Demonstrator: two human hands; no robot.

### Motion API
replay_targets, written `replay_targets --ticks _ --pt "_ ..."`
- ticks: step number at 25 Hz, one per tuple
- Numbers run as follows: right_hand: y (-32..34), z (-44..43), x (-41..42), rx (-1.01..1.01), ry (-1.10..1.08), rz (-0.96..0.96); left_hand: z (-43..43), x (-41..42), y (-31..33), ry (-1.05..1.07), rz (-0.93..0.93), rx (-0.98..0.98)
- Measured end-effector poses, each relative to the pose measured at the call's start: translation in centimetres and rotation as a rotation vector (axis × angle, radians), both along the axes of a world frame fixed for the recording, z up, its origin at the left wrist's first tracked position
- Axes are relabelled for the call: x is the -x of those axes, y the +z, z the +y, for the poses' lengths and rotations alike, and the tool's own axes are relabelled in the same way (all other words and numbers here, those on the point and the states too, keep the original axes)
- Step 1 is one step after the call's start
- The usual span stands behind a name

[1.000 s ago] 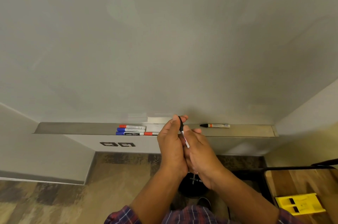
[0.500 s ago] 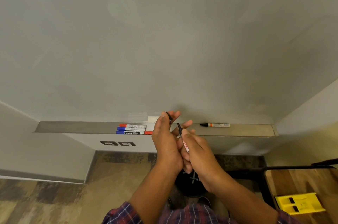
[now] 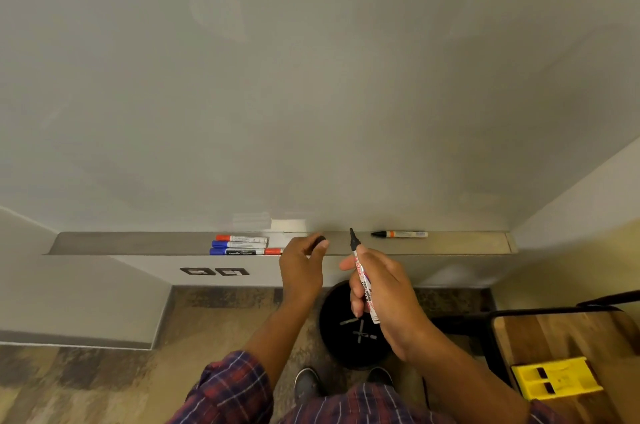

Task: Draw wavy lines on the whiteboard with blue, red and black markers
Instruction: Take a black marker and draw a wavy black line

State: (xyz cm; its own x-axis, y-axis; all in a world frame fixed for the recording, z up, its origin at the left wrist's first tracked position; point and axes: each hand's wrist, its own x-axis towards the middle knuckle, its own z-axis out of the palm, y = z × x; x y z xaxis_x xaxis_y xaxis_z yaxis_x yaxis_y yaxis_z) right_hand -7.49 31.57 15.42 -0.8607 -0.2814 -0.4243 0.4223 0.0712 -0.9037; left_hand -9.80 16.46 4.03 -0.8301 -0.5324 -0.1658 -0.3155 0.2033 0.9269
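PERSON READIES BLACK MARKER: A person in a plaid shirt stands before a wide, blank grey-white whiteboard (image 3: 311,77). The right hand (image 3: 384,288) grasps an uncapped black whiteboard marker (image 3: 365,285) with a white printed barrel. Its fingers curl round the barrel, and the black tip points up toward the board's lower edge. The left hand (image 3: 301,268), close by but apart, pinches the small black cap (image 3: 320,241) between thumb and fingertips over the long grey ledge (image 3: 138,242) beneath the board. Left of the hands on that ledge, a red-capped marker (image 3: 240,238), a blue-capped marker (image 3: 239,244) and a blue-and-red marker (image 3: 246,252) lie side by side. To the right lies an orange-banded marker (image 3: 398,234) with a black tip. Below, a round black bin (image 3: 341,337) stands on the patterned floor, and a yellow plastic block (image 3: 557,378) rests on a wooden stool (image 3: 554,333) at right.
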Motion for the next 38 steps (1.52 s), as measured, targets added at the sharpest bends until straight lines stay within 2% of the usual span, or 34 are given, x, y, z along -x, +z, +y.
replay_targets --ticks 2,5,12,14,24,32,38 --pt "-0.2 0.4 0.3 -0.004 -0.014 -0.001 -0.6 1.2 -2.0 -0.119 -0.100 0.233" --pt "-0.4 1.0 0.7 -0.013 -0.029 0.004 -1.0 2.6 -3.8 -0.231 -0.217 0.476" --pt "0.4 2.1 1.6 -0.021 -0.037 0.040 -0.7 4.6 -5.6 -0.472 -0.315 0.880" --pt "0.6 2.4 1.8 -0.011 -0.044 0.054 -0.6 4.8 -6.4 -0.516 -0.324 0.942" --pt "1.4 2.6 2.2 0.008 -0.004 0.171 -0.3 4.9 -7.3 -0.585 -0.356 1.019" --pt "3.7 1.6 3.9 0.007 0.016 0.409 -0.8 4.2 -7.0 -0.567 -0.324 1.006" --pt "6.4 1.1 4.9 0.052 -0.020 0.566 -0.5 3.9 -5.5 -0.492 -0.097 0.919"
